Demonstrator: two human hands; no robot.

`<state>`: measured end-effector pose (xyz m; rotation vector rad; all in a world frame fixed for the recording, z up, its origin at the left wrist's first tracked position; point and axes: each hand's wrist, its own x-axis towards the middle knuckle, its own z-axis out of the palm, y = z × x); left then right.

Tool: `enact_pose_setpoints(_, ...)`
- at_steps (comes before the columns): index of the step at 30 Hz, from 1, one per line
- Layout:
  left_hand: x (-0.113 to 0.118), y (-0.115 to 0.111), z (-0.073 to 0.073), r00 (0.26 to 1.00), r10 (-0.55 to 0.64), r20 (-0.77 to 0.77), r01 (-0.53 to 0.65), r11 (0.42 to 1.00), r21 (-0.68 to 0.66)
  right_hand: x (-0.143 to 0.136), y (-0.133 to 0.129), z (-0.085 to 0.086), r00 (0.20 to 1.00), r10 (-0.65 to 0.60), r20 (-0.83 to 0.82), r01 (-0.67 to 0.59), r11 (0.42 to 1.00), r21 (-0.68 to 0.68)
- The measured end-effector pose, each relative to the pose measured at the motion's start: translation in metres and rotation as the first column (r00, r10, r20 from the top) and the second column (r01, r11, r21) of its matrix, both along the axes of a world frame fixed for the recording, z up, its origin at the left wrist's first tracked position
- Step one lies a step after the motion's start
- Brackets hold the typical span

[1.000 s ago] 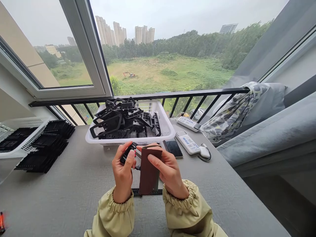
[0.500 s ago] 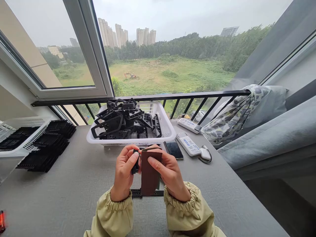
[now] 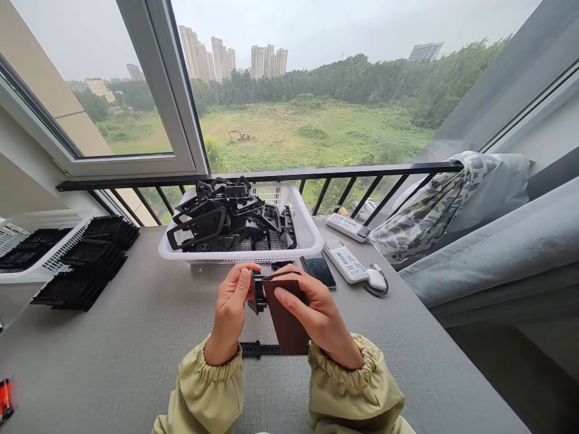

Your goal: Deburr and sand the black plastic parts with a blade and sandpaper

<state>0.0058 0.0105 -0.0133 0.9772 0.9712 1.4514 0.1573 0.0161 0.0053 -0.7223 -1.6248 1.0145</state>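
Between thumb and fingers, my left hand (image 3: 231, 307) pinches a small black plastic part (image 3: 259, 292). My right hand (image 3: 316, 310) grips a folded dark brown sheet (image 3: 286, 316), its thumb on the near face. The sheet's left edge is right beside the black part; whether they touch is unclear. Below the hands, a black strip-like piece (image 3: 257, 349) lies on the grey table (image 3: 149, 337), partly hidden by the sheet. Behind the hands stands a white basket (image 3: 312, 238) heaped with black plastic parts (image 3: 226, 217).
Black flat parts (image 3: 90, 259) are stacked at the left by another white basket (image 3: 67, 241). A dark phone (image 3: 319, 272), two white devices (image 3: 346, 262) and a small white case (image 3: 377, 279) lie right of the hands. A red object (image 3: 5, 398) sits far left.
The black part has turned in my left fingers, showing another side. My right hand has shifted slightly right, and the brown sheet is now tilted.
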Motion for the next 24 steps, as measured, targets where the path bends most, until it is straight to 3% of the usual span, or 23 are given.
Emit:
enact_pose_setpoints(8, -0.0024, -0.0029, -0.0041, 0.953, 0.071, -0.294, -0.053, 0.996, 0.069, 0.0015, 0.0006, -0.0021, 0.99, -0.066, 0.123, 0.047, 0.988, 0.148)
enact_pose_setpoints(15, -0.0043, -0.0051, -0.0048, 0.834, 0.179, -0.521, -0.084, 0.976, 0.201, 0.0045, -0.0023, -0.0009, 0.969, -0.063, 0.24, 0.012, 0.978, 0.207)
enact_pose_setpoints(18, -0.0039, -0.0052, -0.0036, 0.802, 0.208, -0.56, -0.078, 0.966, 0.247, 0.0052, -0.0025, -0.0008, 0.966, -0.061, 0.251, 0.007, 0.977, 0.212)
enact_pose_setpoints(24, -0.0038, -0.0043, -0.0028, 0.841, 0.186, -0.508, -0.082, 0.972, 0.221, 0.006, -0.0007, -0.0005, 0.967, -0.153, 0.205, 0.106, 0.969, 0.222)
